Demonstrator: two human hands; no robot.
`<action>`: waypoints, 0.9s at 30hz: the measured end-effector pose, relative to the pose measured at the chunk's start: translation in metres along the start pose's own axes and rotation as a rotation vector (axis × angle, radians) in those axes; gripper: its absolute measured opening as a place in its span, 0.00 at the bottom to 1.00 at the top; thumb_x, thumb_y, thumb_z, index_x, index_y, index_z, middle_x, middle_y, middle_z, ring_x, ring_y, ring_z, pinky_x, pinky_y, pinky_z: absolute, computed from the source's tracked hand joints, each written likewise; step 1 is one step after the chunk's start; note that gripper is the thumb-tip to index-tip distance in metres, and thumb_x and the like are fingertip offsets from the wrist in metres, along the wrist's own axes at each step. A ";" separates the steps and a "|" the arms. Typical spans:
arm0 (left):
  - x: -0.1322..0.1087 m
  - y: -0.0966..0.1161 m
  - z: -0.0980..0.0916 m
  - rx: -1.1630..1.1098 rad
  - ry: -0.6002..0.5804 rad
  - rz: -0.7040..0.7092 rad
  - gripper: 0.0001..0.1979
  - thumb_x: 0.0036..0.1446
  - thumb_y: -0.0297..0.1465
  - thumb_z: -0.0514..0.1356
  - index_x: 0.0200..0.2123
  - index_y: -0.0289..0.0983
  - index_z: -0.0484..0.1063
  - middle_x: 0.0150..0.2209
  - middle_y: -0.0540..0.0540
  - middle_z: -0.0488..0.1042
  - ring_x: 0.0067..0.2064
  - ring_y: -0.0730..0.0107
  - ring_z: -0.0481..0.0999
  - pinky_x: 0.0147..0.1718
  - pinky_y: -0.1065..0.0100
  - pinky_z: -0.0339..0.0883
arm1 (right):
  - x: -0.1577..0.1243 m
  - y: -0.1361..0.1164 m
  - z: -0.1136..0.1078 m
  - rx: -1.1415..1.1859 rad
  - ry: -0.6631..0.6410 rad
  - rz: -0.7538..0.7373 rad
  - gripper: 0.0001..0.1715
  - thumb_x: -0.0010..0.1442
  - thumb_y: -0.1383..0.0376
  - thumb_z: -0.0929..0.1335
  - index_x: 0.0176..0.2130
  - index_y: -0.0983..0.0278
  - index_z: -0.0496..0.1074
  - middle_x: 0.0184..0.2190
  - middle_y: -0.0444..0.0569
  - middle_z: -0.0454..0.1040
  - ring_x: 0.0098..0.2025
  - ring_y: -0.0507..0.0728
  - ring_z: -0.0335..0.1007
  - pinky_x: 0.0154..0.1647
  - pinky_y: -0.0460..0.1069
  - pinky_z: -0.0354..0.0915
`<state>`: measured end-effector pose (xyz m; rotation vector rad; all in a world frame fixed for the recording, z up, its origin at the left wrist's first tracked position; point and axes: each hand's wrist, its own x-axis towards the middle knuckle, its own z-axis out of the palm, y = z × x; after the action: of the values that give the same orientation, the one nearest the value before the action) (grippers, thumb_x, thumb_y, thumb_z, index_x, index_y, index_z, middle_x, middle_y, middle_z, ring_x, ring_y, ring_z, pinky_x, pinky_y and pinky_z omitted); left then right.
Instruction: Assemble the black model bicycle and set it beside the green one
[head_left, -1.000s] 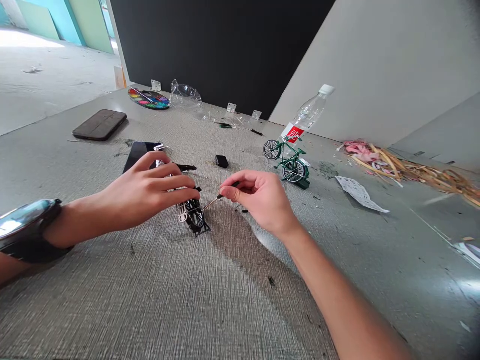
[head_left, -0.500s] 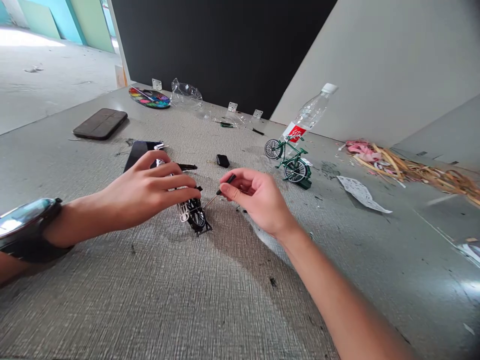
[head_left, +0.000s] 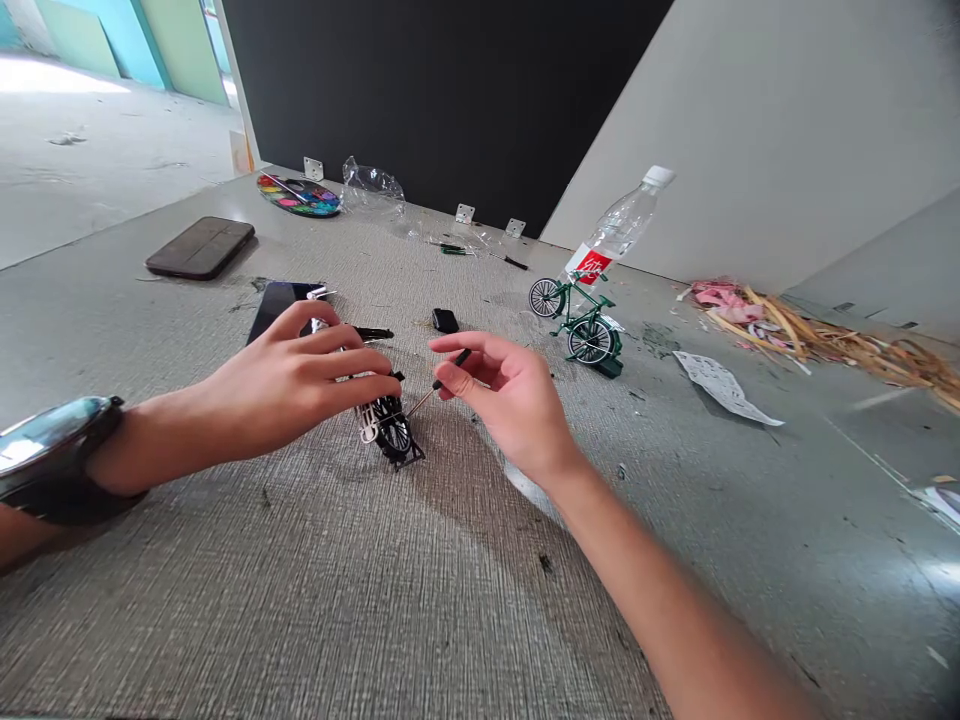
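Note:
A small black and silver model bicycle [head_left: 392, 432] stands on the textured table surface, partly covered by my left hand [head_left: 307, 375], whose fingers wrap over and grip it. My right hand [head_left: 517, 400] pinches the black handle of a small screwdriver [head_left: 452, 369] between thumb and fingers. The metal shaft slants down to the left, its tip at the bicycle's wheel. A green model bicycle [head_left: 577, 318] stands farther back on the right, in front of a clear plastic bottle [head_left: 626, 220] with a red label.
Behind my left hand lies a dark phone-like object [head_left: 279, 305]. A small black block [head_left: 445, 320] is beyond my right hand. Farther back are a brown case [head_left: 202, 248], a paint palette [head_left: 300, 196] and clear plastic [head_left: 373, 190]. Printed paper [head_left: 724, 388] lies right.
The index finger of my right hand has lifted and stretched out to the left above the screwdriver handle. My left hand and the black bicycle look unchanged.

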<state>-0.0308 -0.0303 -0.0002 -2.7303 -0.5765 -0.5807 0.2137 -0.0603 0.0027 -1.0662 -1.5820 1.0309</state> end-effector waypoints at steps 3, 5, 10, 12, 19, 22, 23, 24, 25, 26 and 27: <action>0.000 0.000 0.000 0.003 -0.007 0.001 0.17 0.67 0.24 0.51 0.52 0.46 0.72 0.50 0.48 0.79 0.46 0.59 0.76 0.55 0.50 0.56 | -0.001 -0.001 0.001 0.047 0.005 0.042 0.20 0.58 0.60 0.73 0.49 0.61 0.73 0.32 0.44 0.78 0.34 0.52 0.75 0.41 0.50 0.72; 0.001 0.000 0.000 -0.005 -0.011 -0.002 0.17 0.67 0.25 0.51 0.52 0.46 0.72 0.50 0.47 0.78 0.47 0.59 0.76 0.55 0.50 0.56 | -0.001 -0.002 0.000 0.096 -0.040 0.080 0.20 0.59 0.61 0.72 0.50 0.63 0.71 0.37 0.48 0.80 0.37 0.53 0.76 0.44 0.51 0.73; 0.000 0.000 -0.001 -0.031 -0.011 -0.015 0.17 0.67 0.25 0.52 0.53 0.47 0.72 0.51 0.47 0.78 0.47 0.59 0.76 0.56 0.50 0.56 | 0.001 -0.001 -0.004 0.120 -0.133 0.104 0.13 0.63 0.64 0.69 0.48 0.65 0.71 0.39 0.49 0.80 0.40 0.52 0.76 0.46 0.50 0.72; -0.001 0.000 -0.001 -0.041 -0.004 -0.023 0.18 0.67 0.25 0.52 0.53 0.48 0.72 0.51 0.48 0.78 0.47 0.59 0.76 0.56 0.50 0.56 | 0.002 -0.001 -0.005 0.095 -0.145 0.099 0.14 0.63 0.64 0.69 0.48 0.65 0.72 0.38 0.49 0.80 0.40 0.52 0.76 0.46 0.50 0.72; -0.001 0.001 -0.001 0.008 -0.043 -0.013 0.18 0.67 0.24 0.51 0.53 0.47 0.72 0.52 0.48 0.78 0.47 0.59 0.75 0.57 0.49 0.56 | 0.001 -0.001 -0.006 0.034 -0.125 0.065 0.13 0.61 0.61 0.71 0.45 0.63 0.74 0.36 0.48 0.81 0.38 0.52 0.76 0.44 0.50 0.72; -0.001 0.001 -0.001 -0.008 -0.040 -0.013 0.18 0.67 0.25 0.51 0.53 0.48 0.72 0.52 0.48 0.78 0.47 0.59 0.75 0.57 0.49 0.56 | 0.000 0.000 -0.005 0.057 -0.110 0.068 0.10 0.60 0.61 0.72 0.42 0.63 0.73 0.36 0.48 0.81 0.39 0.53 0.77 0.44 0.50 0.73; -0.001 0.000 -0.001 -0.020 -0.036 -0.016 0.17 0.67 0.25 0.52 0.53 0.48 0.72 0.51 0.48 0.78 0.47 0.60 0.75 0.57 0.49 0.56 | 0.000 0.000 -0.005 0.060 -0.106 0.069 0.10 0.60 0.61 0.72 0.41 0.63 0.73 0.36 0.49 0.81 0.39 0.53 0.77 0.44 0.50 0.73; -0.001 0.000 -0.001 -0.032 -0.034 -0.021 0.17 0.67 0.25 0.52 0.53 0.48 0.72 0.51 0.48 0.78 0.47 0.60 0.76 0.57 0.50 0.55 | 0.000 0.000 -0.006 0.057 -0.103 0.072 0.10 0.60 0.61 0.72 0.40 0.63 0.73 0.36 0.49 0.80 0.39 0.53 0.77 0.44 0.50 0.73; -0.001 0.000 0.000 -0.043 -0.031 -0.026 0.17 0.67 0.25 0.52 0.53 0.48 0.72 0.51 0.48 0.78 0.47 0.60 0.76 0.57 0.50 0.55 | 0.000 0.000 -0.006 0.050 -0.103 0.074 0.10 0.60 0.61 0.72 0.40 0.63 0.73 0.37 0.49 0.80 0.39 0.53 0.77 0.44 0.50 0.73; -0.001 0.000 0.000 -0.051 -0.030 -0.031 0.17 0.67 0.25 0.53 0.53 0.49 0.72 0.51 0.48 0.78 0.47 0.60 0.76 0.57 0.51 0.55 | 0.000 -0.001 -0.007 0.040 -0.102 0.074 0.10 0.59 0.61 0.72 0.39 0.63 0.73 0.36 0.49 0.80 0.39 0.53 0.77 0.44 0.50 0.73; -0.001 0.000 0.000 -0.053 -0.030 -0.033 0.17 0.67 0.25 0.53 0.53 0.49 0.72 0.51 0.49 0.78 0.47 0.60 0.76 0.57 0.51 0.56 | 0.000 -0.001 -0.007 0.028 -0.101 0.072 0.10 0.58 0.60 0.73 0.38 0.63 0.73 0.36 0.49 0.80 0.39 0.53 0.77 0.43 0.50 0.73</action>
<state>-0.0317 -0.0304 -0.0004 -2.7884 -0.6228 -0.5717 0.2204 -0.0596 0.0056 -1.0736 -1.6139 1.1683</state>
